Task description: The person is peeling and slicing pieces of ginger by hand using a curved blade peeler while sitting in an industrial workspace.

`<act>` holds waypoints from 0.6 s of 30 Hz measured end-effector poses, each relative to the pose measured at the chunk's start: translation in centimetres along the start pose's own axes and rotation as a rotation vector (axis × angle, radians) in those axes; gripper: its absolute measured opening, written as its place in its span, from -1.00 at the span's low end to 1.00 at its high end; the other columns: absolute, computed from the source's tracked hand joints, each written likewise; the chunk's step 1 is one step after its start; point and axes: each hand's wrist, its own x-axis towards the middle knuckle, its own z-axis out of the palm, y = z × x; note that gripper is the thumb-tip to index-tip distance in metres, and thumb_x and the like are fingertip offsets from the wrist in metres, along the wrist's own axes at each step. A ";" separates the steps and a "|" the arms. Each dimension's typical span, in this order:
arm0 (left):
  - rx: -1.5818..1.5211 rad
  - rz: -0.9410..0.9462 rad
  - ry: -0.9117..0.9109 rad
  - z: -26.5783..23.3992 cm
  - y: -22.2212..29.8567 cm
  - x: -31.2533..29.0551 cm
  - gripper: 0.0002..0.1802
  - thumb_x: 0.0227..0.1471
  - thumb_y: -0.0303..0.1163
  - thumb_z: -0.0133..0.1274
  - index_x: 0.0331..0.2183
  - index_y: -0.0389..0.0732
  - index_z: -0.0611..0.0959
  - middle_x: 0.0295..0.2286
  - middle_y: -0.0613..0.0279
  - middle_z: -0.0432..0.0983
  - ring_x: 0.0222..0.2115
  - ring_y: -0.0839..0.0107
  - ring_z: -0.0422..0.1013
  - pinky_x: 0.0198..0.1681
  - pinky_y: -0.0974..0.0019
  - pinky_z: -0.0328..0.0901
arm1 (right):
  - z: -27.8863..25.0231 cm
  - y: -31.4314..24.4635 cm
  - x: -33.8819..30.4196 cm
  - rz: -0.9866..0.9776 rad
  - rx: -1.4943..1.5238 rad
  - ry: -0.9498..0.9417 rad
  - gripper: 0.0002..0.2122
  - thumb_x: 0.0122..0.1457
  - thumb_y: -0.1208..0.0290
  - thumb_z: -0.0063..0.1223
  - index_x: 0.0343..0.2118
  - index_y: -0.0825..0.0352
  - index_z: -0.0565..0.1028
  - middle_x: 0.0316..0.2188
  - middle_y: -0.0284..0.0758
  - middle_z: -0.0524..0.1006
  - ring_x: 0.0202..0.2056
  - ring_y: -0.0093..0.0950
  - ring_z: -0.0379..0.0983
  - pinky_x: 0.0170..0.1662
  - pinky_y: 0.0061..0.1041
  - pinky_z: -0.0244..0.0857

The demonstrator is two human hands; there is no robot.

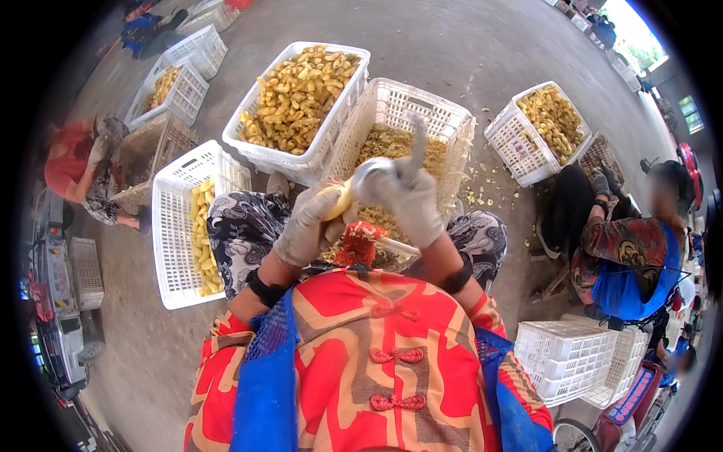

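Holding a yellow root piece (343, 202) in closed fingers, the left hand (303, 227) was near the left edge of the middle crate (444, 115); the right hand (414, 202) gripped a blurred grey tool (418, 145). Toward the crate's far edge was open room.

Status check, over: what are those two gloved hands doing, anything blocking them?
Left fingers hold yellow ginger. Right fingers grip metal tool beside it. Nothing visibly blocking.
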 end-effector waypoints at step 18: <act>-0.070 0.025 0.073 0.3 -0.4 -0.1 -0.37 0.06 0.14 -0.12 -0.15 -0.27 0.48 -0.49 0.27 0.47 -0.70 0.63 0.23 -0.67 0.57 0.12 | -2.5 -0.8 0.7 0.140 0.368 0.230 -0.91 0.06 0.55 0.12 -0.36 0.40 0.50 -0.59 -0.41 0.50 -0.64 -0.70 0.36 -0.61 -0.72 0.22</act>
